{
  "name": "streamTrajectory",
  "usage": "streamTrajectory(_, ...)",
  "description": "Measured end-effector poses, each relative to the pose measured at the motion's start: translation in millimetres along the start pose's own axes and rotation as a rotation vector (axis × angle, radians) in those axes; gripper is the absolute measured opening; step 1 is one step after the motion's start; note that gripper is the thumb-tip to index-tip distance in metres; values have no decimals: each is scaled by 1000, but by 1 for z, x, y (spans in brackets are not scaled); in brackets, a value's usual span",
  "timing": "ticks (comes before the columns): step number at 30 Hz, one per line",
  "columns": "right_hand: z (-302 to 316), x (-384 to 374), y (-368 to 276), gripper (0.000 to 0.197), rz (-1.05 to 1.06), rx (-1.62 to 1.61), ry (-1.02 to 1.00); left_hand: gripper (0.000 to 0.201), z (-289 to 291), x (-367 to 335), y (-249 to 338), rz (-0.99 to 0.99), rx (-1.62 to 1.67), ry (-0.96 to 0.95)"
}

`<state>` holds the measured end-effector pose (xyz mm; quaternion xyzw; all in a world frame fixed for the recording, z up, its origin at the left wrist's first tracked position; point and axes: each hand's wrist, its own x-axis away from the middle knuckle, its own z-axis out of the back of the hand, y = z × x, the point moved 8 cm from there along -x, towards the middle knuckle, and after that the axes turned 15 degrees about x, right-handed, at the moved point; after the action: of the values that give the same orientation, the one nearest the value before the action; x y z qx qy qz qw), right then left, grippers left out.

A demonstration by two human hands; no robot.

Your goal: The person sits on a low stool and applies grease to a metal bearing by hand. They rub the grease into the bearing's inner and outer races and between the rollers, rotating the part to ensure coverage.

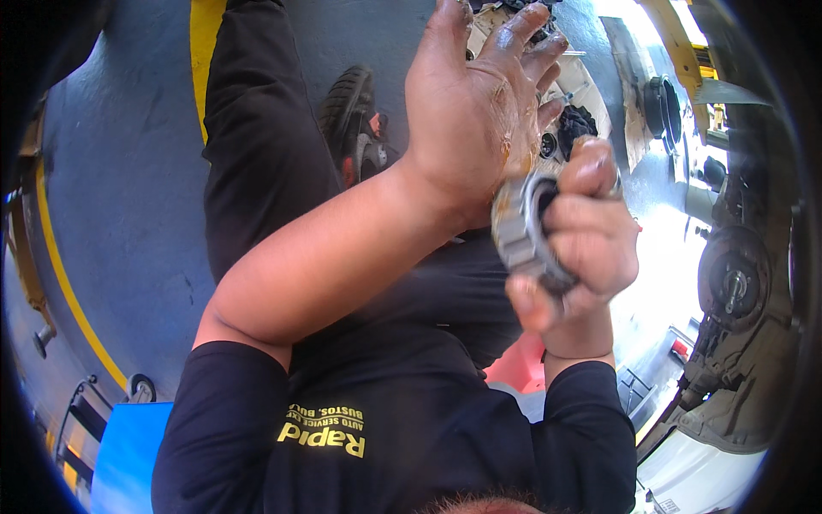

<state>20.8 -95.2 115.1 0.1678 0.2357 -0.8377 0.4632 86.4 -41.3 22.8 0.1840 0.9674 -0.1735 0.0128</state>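
My left hand [469, 116] is raised with its palm up and fingers spread, and brownish grease smears the palm and fingertips. In my right hand [591, 236] is a metal roller bearing [516, 230], tilted on edge beside the heel of the left palm. Some right-hand fingers reach into the bearing's bore, and the thumb lies along its lower rim. A streak of amber grease shows near the bearing's upper edge. Motion blurs the right hand and the bearing slightly, so whether the bearing touches the left palm I cannot tell.
Beyond my hands, black crumpled rags [579, 125] and small parts lie on a pale sheet. A dark round ring-shaped part [670, 111] is further right. A vehicle's wheel hub [732, 278] stands at the right. A blue box-like surface [137, 454] is at lower left.
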Motion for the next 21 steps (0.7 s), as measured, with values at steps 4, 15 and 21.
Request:
streamTrajectory(4, 18, 7, 19, 28, -183, -66, 301, 92, -14, 6, -5, 12, 8, -204)
streamTrajectory(15, 21, 12, 26, 30, -275, -85, 341, 89, -6, 0, -12, 83, -21, -95)
streamTrajectory(21, 1, -2, 2, 25, -58, 31, 167, 84, -8, 5, -9, 55, 95, -174)
